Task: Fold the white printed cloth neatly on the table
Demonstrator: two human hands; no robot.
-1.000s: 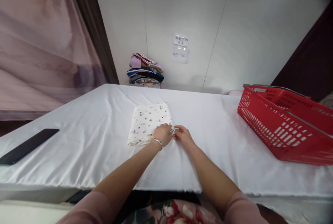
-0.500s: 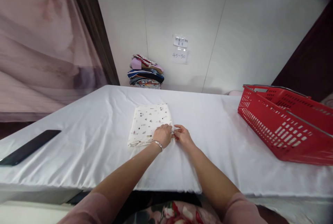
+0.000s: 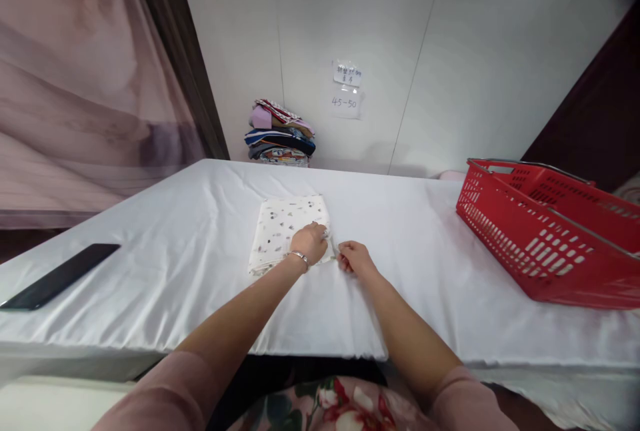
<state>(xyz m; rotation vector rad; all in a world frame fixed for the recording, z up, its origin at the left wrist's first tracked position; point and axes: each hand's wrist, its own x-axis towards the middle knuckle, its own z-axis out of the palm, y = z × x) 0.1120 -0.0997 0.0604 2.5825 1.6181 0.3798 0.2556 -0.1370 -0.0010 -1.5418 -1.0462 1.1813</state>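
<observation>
Cloth-folding workroom; sheeted table [image 3: 200, 217], red basket [image 3: 540, 244], stacked garments [image 3: 280, 134].

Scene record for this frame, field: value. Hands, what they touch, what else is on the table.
left hand: on near right corner of folded spotted cloth
right hand: fingers bunched beside that corner; grip unclear
surface: white-covered table
right: red basket
left: flat black slab
back: stack of folded clothes, paper notes
</observation>
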